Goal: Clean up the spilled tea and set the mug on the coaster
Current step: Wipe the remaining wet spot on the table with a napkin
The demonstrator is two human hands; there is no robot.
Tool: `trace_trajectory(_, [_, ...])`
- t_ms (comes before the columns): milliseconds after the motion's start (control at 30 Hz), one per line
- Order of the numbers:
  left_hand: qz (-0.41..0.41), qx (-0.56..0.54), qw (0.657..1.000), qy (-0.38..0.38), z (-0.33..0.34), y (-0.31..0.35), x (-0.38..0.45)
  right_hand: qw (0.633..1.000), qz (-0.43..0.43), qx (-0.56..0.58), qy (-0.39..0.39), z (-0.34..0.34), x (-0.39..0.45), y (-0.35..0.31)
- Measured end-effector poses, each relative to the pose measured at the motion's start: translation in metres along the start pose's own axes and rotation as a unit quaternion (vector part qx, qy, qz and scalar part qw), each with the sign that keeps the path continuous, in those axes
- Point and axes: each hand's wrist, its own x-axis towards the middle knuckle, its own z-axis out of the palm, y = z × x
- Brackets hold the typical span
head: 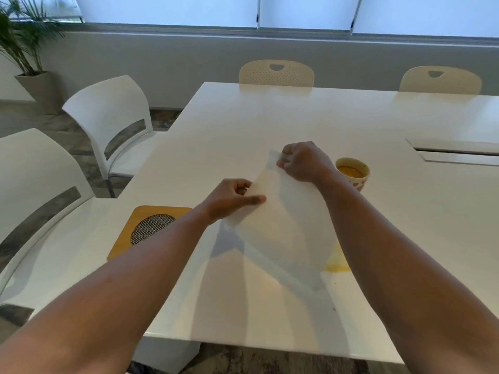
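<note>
Your left hand [232,197] pinches the near-left edge of the white paper sheet [283,225] and your right hand [303,163] pinches its far corner, holding it spread and lifted above the table [270,117]. The tea spill [337,261] lies under the sheet's right edge toward the near edge; the mug [353,174], holding tea, stands just behind your right wrist, the coaster [147,229] at the near-left edge. Risk, as I judge it: sweeping your right forearm back could tip the mug, and one thin sheet may smear rather than soak.

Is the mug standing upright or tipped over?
Upright. The mug stands on the table behind the right hand, its round rim facing up with tea inside.
</note>
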Motion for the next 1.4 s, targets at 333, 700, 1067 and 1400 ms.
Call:
trace_trajectory(333, [-0.028, 0.155, 0.98, 0.123, 0.046, -0.024, 0.001, 0.994, -0.039, 0.019, -0.098, 0.032, -0.035, 0.011])
trace_trajectory(700, [-0.026, 0.091, 0.974, 0.204, 0.058, -0.029, -0.005, 0.972, -0.042, -0.079, -0.218, 0.074, -0.063, 0.027])
trace_trajectory(1067, [0.056, 0.161, 0.928, 0.332, 0.07, -0.035, -0.021, 0.993, -0.081, -0.028, -0.082, 0.076, -0.083, 0.058])
trace_trajectory(1400, [0.044, 0.224, 0.927, 0.299, 0.074, -0.039, -0.021, 0.994, -0.049, 0.011, -0.095, 0.087, -0.102, 0.072])
